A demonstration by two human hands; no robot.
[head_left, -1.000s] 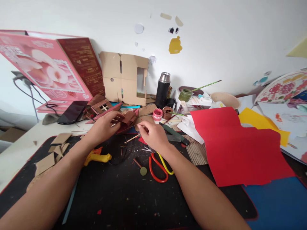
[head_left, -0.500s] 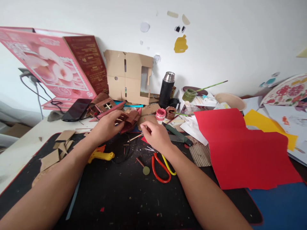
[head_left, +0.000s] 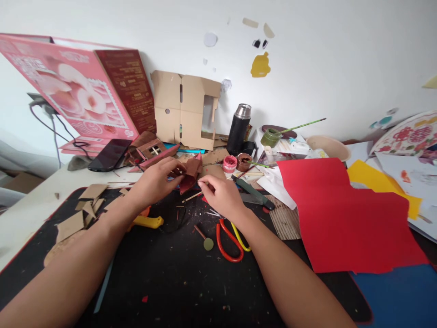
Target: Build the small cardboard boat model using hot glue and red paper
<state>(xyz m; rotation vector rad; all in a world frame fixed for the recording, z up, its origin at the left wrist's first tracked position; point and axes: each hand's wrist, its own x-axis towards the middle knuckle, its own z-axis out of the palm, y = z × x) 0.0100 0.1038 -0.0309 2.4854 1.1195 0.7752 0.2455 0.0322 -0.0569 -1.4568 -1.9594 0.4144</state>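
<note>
My left hand (head_left: 163, 177) is closed round the left side of a reddish-brown painted cardboard boat model (head_left: 190, 174), tilted above the black mat. My right hand (head_left: 218, 191) is pinched just right of the model; whatever lies between its fingertips is too small to name. Behind my left hand is a brown cardboard piece with a small window (head_left: 154, 149). Below my right hand lie scissors with red and yellow handles (head_left: 229, 243). A small stick with a green disc (head_left: 207, 243) rests on the mat, and a yellow glue gun (head_left: 146, 222) lies under my left forearm.
Pink (head_left: 230, 163) and brown paint jars (head_left: 243, 161) stand behind my right hand, near a green utility knife (head_left: 252, 189) and a black thermos (head_left: 239, 130). Red paper (head_left: 344, 218) covers the right side. Cardboard scraps (head_left: 71, 225) and a phone (head_left: 109, 155) lie left.
The boat model has turned in my left hand, with its near end tipped more toward me. My right hand stays pinched and has shifted slightly. The camera view has moved a little.
</note>
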